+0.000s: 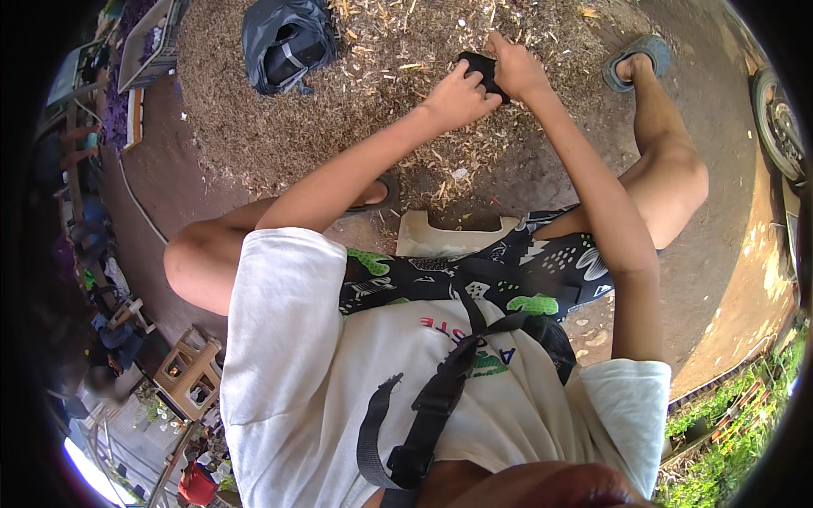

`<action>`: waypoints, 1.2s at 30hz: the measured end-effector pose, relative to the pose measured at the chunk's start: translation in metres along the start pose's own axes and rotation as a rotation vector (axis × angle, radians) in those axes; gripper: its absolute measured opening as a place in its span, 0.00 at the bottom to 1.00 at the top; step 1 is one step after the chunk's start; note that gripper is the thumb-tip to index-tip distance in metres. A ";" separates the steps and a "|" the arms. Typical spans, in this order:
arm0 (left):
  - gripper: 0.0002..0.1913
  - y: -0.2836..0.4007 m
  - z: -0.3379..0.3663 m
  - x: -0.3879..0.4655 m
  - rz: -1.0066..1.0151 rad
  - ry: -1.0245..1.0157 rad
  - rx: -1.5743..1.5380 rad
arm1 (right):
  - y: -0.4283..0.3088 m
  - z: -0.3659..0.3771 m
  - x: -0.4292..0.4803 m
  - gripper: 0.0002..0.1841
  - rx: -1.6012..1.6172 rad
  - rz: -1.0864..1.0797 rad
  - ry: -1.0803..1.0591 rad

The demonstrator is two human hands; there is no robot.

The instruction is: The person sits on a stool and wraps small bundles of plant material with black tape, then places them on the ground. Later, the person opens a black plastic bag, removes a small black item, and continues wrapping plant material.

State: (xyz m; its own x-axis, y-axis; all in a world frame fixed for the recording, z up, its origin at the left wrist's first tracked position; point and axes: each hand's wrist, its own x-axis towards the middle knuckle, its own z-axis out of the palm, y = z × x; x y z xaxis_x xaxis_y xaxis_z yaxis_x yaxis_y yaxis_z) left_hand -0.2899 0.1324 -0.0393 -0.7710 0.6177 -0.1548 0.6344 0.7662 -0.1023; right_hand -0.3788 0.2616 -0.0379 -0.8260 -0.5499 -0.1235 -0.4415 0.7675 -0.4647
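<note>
My left hand [462,95] and my right hand [517,68] are close together above a broad mound of brown, husk-like loose material [394,114]. Between them is a small black bag-like piece [484,70], thin and soft-looking. The left fingers grip its near left side, while the right hand pinches it on the right, with one finger raised. My fingers hide part of it. To the left, a larger dark plastic bag [254,44] lies open on the mound. Inside it shows a black bundle [295,62] with a pale band around it.
A pale plastic stool [419,238] is beneath me, between my legs. A grey crate [143,47] stands at upper left, and a hose [136,200] runs along the ground. A brown plastic stool [184,374] is at lower left. On the right is a motorcycle wheel [778,124].
</note>
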 end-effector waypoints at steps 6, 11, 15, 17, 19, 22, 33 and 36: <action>0.14 -0.013 0.037 -0.033 -0.148 0.132 -0.132 | 0.034 0.004 -0.004 0.10 0.123 -0.301 0.067; 0.15 -0.015 0.042 -0.030 -0.086 0.089 -0.155 | 0.030 0.012 -0.021 0.13 0.016 -0.159 0.008; 0.15 -0.001 0.039 -0.023 -0.089 0.174 -0.163 | 0.022 0.019 -0.027 0.14 -0.066 -0.014 -0.106; 0.15 0.002 0.041 -0.020 -0.089 0.161 -0.155 | 0.033 0.030 -0.026 0.14 -0.085 -0.024 -0.114; 0.15 0.004 0.038 -0.019 -0.086 0.099 -0.165 | 0.044 0.033 -0.023 0.14 -0.065 -0.034 -0.103; 0.15 0.006 0.039 -0.019 -0.066 0.154 -0.201 | 0.058 0.031 -0.020 0.16 -0.027 0.024 -0.105; 0.43 0.029 0.086 0.006 -0.971 0.141 -0.758 | 0.072 -0.054 -0.021 0.13 -0.145 0.261 -0.319; 0.47 0.036 0.083 0.039 -1.056 0.083 -0.650 | 0.077 -0.067 -0.030 0.13 -0.081 0.261 -0.286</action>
State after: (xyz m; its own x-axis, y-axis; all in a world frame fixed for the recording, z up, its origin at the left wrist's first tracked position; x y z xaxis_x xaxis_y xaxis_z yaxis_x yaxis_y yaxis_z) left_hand -0.2928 0.1695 -0.1311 -0.9033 -0.3634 -0.2280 -0.4256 0.8259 0.3698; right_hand -0.4118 0.3594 -0.0111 -0.7884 -0.3939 -0.4726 -0.2654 0.9108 -0.3164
